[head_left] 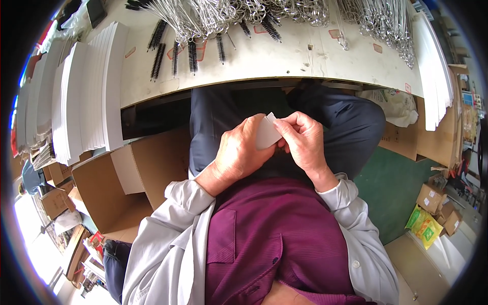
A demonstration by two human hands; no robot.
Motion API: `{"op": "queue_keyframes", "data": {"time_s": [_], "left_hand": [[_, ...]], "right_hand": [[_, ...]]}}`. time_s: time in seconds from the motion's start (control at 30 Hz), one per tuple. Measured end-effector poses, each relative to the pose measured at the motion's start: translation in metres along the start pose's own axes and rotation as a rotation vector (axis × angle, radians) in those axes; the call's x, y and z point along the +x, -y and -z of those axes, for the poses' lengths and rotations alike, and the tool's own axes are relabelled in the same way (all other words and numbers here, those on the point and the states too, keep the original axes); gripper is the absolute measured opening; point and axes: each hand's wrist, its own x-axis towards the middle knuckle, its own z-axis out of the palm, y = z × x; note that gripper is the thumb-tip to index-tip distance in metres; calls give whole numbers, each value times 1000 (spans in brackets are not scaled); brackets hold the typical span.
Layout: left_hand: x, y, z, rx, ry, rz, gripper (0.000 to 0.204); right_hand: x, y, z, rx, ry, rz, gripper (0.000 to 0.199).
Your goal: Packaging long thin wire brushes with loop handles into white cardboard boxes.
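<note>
A small white piece of folded card [267, 133] is between my hands, above my lap. My left hand [241, 150] is wrapped round its left side, with the thumb along the upper edge. My right hand [306, 141] pinches its right edge near the top corner with thumb and fingertips. The lower part of the card is hidden behind my hands, so its full shape cannot be told. Beyond my hands, black-bristled wire brushes [192, 57] lie on the table.
The pale table [284, 63] has its near edge just beyond my knees. Piled on it are looped wire handles [300, 12]. Stacks of flat white cartons stand at the left [94, 84] and right [436, 76]. An open cardboard box [109, 175] sits on my left.
</note>
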Motion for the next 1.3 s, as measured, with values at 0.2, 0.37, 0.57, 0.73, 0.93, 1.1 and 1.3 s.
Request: {"op": "queue_keyframes", "data": {"time_s": [0.2, 0.37, 0.57, 0.73, 0.93, 1.1, 1.3], "left_hand": [[0, -2, 0, -8, -10, -5, 54], [-1, -4, 5, -7, -32, 6, 55], [1, -1, 10, -53, -5, 57, 58], [1, 1, 9, -67, 13, 41, 59], [2, 5, 10, -83, 7, 31, 56], [-5, 8, 11, -70, -33, 52, 51], [-2, 8, 24, -158, -8, 14, 55]], "right_hand": [[-3, -9, -4, -143, -85, 171, 16], [-8, -5, -10, -370, -108, 427, 14], [-9, -16, -9, -362, 8, 484, 31], [-12, -12, -14, -238, 94, 387, 44], [-11, -13, -23, -346, 69, 474, 47], [-9, -11, -27, -451, 102, 541, 47], [-3, -10, -29, -290, 61, 425, 38]]}}
